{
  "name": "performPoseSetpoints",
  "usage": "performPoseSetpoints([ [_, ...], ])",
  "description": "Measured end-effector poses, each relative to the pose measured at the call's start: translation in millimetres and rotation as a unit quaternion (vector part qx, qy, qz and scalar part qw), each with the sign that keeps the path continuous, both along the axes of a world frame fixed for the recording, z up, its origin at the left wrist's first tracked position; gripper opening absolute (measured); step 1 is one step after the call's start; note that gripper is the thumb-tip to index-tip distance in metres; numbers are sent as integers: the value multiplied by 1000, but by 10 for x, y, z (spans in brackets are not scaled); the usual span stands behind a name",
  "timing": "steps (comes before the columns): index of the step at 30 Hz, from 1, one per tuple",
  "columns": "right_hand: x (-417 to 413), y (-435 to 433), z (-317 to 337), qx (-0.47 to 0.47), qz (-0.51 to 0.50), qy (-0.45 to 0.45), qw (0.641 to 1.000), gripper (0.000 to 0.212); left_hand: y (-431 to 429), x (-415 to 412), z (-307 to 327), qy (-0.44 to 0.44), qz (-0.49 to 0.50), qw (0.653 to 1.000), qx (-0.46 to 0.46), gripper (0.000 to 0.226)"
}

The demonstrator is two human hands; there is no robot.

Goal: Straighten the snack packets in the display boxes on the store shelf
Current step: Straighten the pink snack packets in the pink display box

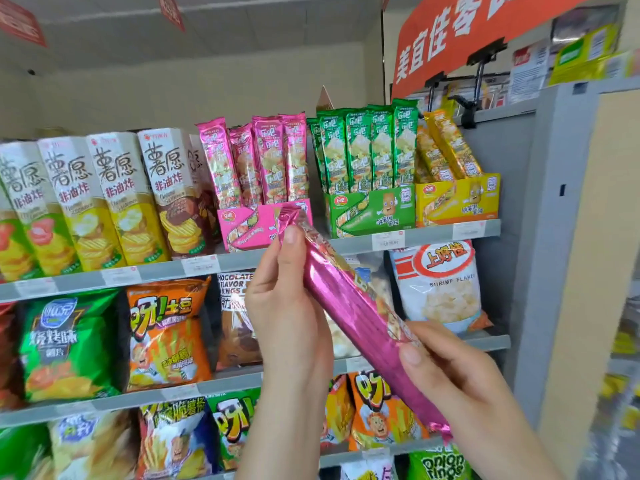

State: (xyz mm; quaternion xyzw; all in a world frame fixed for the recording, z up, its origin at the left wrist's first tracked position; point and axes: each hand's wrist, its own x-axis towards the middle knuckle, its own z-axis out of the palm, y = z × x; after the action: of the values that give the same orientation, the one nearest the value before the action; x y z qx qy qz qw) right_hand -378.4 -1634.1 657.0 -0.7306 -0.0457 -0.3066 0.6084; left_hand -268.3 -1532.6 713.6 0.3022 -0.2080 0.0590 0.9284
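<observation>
— Where is the packet?

— One long pink packet (349, 306) is off the shelf, held in the air in front of it. It lies on a slant. Its upper crimped end is up at the left, overlapping the front of the pink display box (249, 230), and its lower crimped end is down at the right.

— And the hands?

— Both are clamped on that packet, well apart along its length. The left hand (280, 306) is the higher one, with its forearm rising nearly upright from the bottom edge. Its thumb lies on the front of the packet just below the upper crimp, and the other fingers are hidden behind the foil. The right hand (446, 372) comes in from the lower right. Its thumb presses the front of the packet's lower part and its fingers are curled round behind. The lower crimp shows beside the heel of that hand.

— What stands in the boxes?

— On the top shelf (433, 233), a row of pink packets (256, 161) stands upright in the pink display box, one of them sitting lower than its neighbours. Just to the right is the green display box (370, 211), with green packets (363, 147) standing straight and close together. Next comes the yellow display box (457, 199), whose yellow packets (446, 150) lean to the left.

— Anything else nearby?

— Tall crisp cartons (104, 195) stand left of the pink box. A white shrimp flakes bag (440, 285) sits on the shelf below the green box, and an orange sign (467, 32) hangs overhead at the right.
</observation>
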Motion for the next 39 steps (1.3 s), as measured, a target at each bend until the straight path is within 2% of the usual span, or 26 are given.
performPoseSetpoints([
  [5, -49, 92, -73, -33, -62, -16, 997, 41, -19, -86, -59, 8, -73, 997, 15, 29],
  [9, -62, 124, -150, -18, -72, -39, 996, 47, -55, -176, -141, -20, -73, 995, 70, 69],
  [14, -31, 159, -151, -13, -114, -56, 992, 39, -75, -251, -254, -49, -74, 989, 119, 79],
  [16, -20, 160, -151, -12, -126, -69, 990, 36, -84, -283, -292, -52, -80, 985, 145, 70],
  [20, -17, 168, -158, -3, -126, -83, 989, 32, -81, -286, -349, -66, -88, 976, 187, 32],
  [22, -11, 167, -148, 3, -130, -95, 987, 29, -97, -314, -387, -71, -107, 972, 198, 25],
  [27, 3, 158, -138, -1, -149, -84, 985, 31, -79, -353, -424, -76, -85, 968, 222, 25],
  [32, 9, 133, -194, 8, -94, -15, 995, 40, 3, -307, -328, -53, -9, 981, 187, 35],
  [36, 5, 139, -216, -36, -68, 9, 997, 43, 25, -314, -325, -41, 14, 985, 166, 35],
  [39, -23, 91, -224, -30, -2, 47, 998, 47, 66, -269, -327, -27, 24, 987, 158, 36],
])
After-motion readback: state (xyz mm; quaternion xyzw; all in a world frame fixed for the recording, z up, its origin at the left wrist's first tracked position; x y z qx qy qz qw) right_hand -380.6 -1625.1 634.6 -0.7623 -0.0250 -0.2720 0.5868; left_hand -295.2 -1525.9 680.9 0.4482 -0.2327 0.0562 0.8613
